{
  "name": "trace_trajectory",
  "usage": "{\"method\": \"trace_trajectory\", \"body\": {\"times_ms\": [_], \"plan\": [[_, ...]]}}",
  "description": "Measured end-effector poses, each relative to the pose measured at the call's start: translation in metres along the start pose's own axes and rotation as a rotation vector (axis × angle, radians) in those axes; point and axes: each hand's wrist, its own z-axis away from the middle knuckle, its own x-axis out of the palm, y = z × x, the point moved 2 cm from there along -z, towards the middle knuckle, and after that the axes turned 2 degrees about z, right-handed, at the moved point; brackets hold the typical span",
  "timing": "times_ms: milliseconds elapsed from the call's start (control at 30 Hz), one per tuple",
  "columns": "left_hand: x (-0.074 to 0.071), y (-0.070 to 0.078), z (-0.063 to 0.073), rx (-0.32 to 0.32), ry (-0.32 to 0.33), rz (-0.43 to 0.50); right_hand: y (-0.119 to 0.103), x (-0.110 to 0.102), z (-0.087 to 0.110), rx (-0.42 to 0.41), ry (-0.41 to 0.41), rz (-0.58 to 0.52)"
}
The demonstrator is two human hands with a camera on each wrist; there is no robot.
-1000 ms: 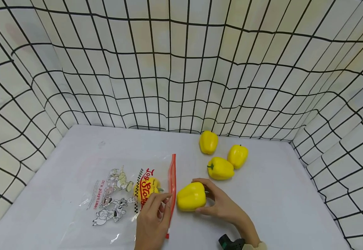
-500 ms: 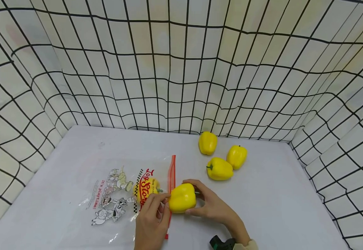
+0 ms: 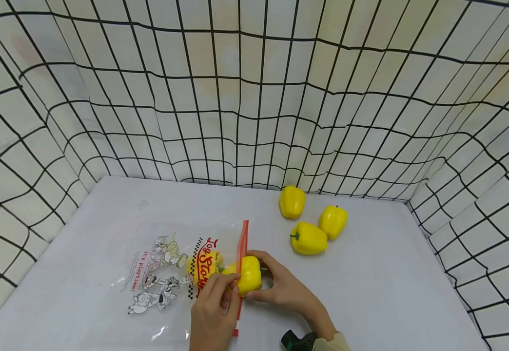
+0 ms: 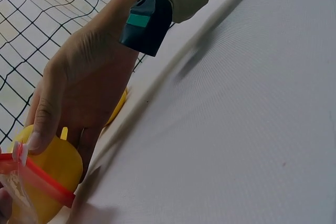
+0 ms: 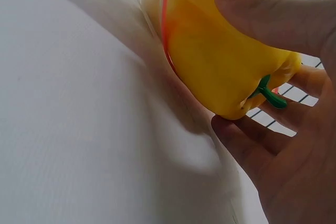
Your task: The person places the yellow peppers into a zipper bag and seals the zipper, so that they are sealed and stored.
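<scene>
One yellow pepper, just beside the left grip, lay partly inside the bag | right grip held its stem end; left grip pinched the red rim | pepper seemed light, firm, slick, best held by its sides.

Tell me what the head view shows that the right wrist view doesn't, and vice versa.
Only the head view: three loose yellow peppers and the lettering on the bag.
Only the right wrist view: a clear close-up of the green stem on the held pepper.
Both: the right hand gripping that pepper, the bag's red strip, the net.
</scene>
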Motion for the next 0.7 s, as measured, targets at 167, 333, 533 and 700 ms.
{"method": "trace_trajectory", "body": {"times_ms": [167,333,533,700], "plan": [[0.0,0.0,0.001,0.045,0.021,0.024,-0.004,0.003,-0.006,0.001,0.006,0.039],[0.002,0.001,0.002,0.053,0.022,0.028,-0.007,0.008,-0.009,-0.012,0.05,0.115],[0.003,0.002,0.002,0.055,0.025,0.022,-0.007,0.015,-0.011,-0.055,0.094,0.169],[0.002,0.0,0.001,0.091,0.043,0.028,-0.009,0.02,-0.014,-0.122,0.085,0.158]]}}
